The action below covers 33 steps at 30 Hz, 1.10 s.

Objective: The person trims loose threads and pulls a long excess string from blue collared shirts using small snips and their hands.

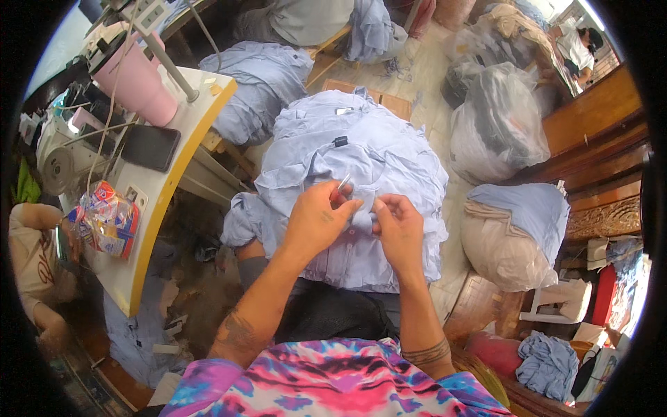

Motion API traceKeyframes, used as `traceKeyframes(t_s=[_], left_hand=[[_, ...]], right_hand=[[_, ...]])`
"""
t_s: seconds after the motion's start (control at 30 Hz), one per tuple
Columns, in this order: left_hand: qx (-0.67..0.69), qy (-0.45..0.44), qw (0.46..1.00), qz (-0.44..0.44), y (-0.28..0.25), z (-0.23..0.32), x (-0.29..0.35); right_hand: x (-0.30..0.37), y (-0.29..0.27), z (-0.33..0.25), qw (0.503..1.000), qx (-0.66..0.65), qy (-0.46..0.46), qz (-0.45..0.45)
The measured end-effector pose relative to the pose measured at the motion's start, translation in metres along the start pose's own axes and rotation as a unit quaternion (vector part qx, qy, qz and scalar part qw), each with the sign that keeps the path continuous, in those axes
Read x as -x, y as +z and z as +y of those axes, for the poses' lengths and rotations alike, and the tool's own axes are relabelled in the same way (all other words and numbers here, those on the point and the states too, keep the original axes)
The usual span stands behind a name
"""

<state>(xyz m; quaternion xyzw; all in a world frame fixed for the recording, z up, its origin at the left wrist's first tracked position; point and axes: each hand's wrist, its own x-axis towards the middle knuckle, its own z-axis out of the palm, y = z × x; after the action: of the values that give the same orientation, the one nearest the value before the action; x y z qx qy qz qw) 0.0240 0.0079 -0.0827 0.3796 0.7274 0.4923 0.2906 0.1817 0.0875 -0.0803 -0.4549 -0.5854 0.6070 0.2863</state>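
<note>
A light blue button-up shirt [344, 254] lies on top of a heap of similar shirts [410, 149] in front of me, over my lap. My left hand [321, 217] is closed around small metal thread snips [344, 181], whose silver tips stick out above the fingers; the rest is hidden in the hand. The left thumb reaches toward the shirt's collar. Close by on the right, my right hand [401, 228] pinches the edge of the same shirt near the collar between thumb and fingers. Farther up the heap, a dark label [340, 141] shows inside a collar.
At left, a yellow-edged white table [158, 197] holds a pink tumbler [135, 82], a black phone [151, 147] and a snack packet [105, 221]. Plastic-wrapped bundles [497, 121] and a stuffed sack [511, 240] stand at right. A person [40, 264] sits at far left.
</note>
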Motion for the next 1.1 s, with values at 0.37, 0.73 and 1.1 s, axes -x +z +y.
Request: traceKeyframes(t_s=[0.37, 0.73, 1.1], left_hand=[[-0.128, 0.257, 0.957, 0.038, 0.02, 0.032, 0.057], [0.057, 0.03, 0.998, -0.002, 0.025, 0.036, 0.085], [0.231, -0.163, 0.951, -0.129, 0.001, 0.056, 0.089]], right_hand=[[0.032, -0.032, -0.01, 0.941, -0.278, 0.181, -0.072], [0.039, -0.043, 0.012, 0.949, -0.278, 0.101, -0.113], [0.034, -0.037, 0.014, 0.953, -0.267, 0.093, -0.111]])
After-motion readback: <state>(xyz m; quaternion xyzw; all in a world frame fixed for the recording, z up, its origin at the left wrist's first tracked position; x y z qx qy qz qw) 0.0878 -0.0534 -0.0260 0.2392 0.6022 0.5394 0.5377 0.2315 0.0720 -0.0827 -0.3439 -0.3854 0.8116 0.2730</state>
